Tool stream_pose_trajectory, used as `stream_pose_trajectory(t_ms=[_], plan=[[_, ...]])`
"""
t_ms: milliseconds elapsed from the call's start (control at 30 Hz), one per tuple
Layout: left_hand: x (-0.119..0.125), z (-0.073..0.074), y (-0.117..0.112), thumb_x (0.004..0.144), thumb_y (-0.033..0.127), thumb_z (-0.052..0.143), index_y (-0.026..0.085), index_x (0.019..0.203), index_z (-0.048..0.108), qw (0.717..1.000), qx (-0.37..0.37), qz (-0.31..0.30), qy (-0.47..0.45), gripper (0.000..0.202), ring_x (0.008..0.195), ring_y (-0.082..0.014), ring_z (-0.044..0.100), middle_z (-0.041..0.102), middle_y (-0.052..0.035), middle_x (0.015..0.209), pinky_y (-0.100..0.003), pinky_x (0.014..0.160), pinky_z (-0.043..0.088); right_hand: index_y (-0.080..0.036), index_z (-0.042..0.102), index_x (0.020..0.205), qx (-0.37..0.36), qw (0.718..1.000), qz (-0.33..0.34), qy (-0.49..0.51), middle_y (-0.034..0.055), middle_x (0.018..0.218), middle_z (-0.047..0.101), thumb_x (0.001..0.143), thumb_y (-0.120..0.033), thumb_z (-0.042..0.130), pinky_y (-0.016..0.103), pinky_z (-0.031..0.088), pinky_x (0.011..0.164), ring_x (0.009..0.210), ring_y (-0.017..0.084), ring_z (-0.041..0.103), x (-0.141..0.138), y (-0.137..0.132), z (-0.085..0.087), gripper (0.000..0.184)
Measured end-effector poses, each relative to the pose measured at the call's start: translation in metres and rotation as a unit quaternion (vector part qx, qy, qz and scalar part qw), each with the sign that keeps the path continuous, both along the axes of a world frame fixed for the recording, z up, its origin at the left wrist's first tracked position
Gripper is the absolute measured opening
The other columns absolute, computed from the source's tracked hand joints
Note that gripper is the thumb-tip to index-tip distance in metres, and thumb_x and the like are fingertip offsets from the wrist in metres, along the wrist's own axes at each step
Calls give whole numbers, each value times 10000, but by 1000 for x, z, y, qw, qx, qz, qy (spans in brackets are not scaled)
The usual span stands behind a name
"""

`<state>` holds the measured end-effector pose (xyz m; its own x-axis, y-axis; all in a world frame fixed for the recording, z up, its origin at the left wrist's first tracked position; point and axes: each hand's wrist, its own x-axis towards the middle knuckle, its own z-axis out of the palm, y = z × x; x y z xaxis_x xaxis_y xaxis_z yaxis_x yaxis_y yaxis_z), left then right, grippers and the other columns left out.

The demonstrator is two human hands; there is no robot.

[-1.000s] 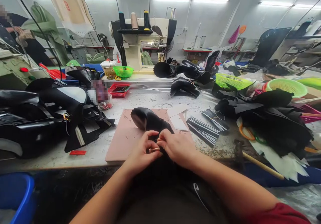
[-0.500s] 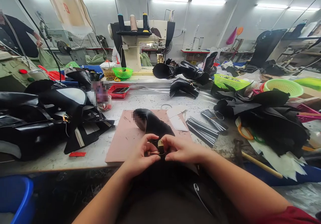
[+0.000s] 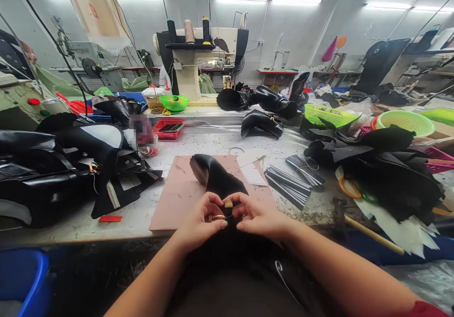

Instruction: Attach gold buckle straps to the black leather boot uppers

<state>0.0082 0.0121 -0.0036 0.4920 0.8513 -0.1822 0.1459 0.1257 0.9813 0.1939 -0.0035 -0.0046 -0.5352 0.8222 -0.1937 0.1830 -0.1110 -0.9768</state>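
A black leather boot upper lies over the pink board, its near end running down toward my lap. My left hand is closed round a gold-coloured metal buckle above the leather. Facing it, my right hand has its fingers curled at a narrow dark strap with a gold tip. The strap end stands up between the two hands. Just what the right fingertips pinch is partly hidden.
Black boot parts are heaped at the left, and black leather pieces at the right. Bundled strips lie right of the board, near a wooden-handled hammer. A sewing machine stands behind; a blue bin sits lower left.
Both hands stay at the buckle and strap. My right fingers have shifted slightly, with the thumb a little farther from the left thumb. A person at the far left has moved mostly out of view.
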Motion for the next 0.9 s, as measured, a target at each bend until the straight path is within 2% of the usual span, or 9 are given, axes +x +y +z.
stream_pose_trajectory(t_ms=[100,200,267,367,500,633,700,800,900], plan=[[2,-2,0,595,235,699,200,841,440,999,-16,24,-24,359,573,-86,465,526,66,612,-218,567,338,-237,340,1222,118,987,-64,-94,-10,836,526,689,-80,537,225,374,535,528,78,423,-2,-10,-5,589],[4,-3,0,592,254,713,202,832,427,997,-38,37,-61,376,564,-82,473,529,73,598,-217,575,349,-244,294,1291,296,936,-124,-147,50,936,604,737,-129,557,327,454,714,750,170,565,-4,-21,-13,624],[5,-3,1,599,257,710,202,825,424,996,-40,31,-70,368,579,-83,482,535,71,606,-219,587,357,-236,297,1294,346,916,-151,-136,67,965,624,750,-134,550,380,445,815,892,210,577,-6,-27,-17,609],[6,-3,2,600,233,706,196,813,436,998,-30,0,-57,346,607,-85,478,528,65,633,-218,588,356,-232,361,1236,274,937,-183,-116,42,908,638,733,-93,535,400,429,863,909,208,587,-13,-30,-17,550],[4,-4,3,607,221,694,188,795,431,999,-12,-15,-51,325,616,-80,454,506,62,644,-215,589,351,-242,441,1121,168,964,-187,-83,15,887,637,713,-57,528,380,436,850,923,199,596,-19,-29,-8,457],[5,-5,1,626,224,674,195,823,408,999,-9,-14,-39,333,635,-89,466,527,53,665,-222,601,362,-214,510,956,107,979,-169,-37,30,939,634,715,-178,619,350,464,788,888,195,612,-13,-24,-4,266],[7,-5,-1,646,219,652,197,832,408,1000,9,-12,-21,307,647,-92,469,527,50,680,-222,604,367,-195,532,888,75,981,-174,-32,30,887,641,706,-241,642,344,466,763,836,191,616,-10,-22,-4,217],[9,-4,-2,650,210,634,194,824,436,1000,23,-11,6,264,636,-97,466,518,53,667,-223,589,369,-191,524,836,60,979,-194,-25,12,796,633,711,-226,604,331,466,734,788,179,611,-9,-22,-5,152],[10,-1,0,617,201,642,165,754,522,999,19,-19,36,186,632,-107,472,523,37,652,-241,607,381,-202,508,824,116,970,-210,-27,5,790,617,728,-210,561,309,469,711,795,171,603,-11,-25,-8,110]])
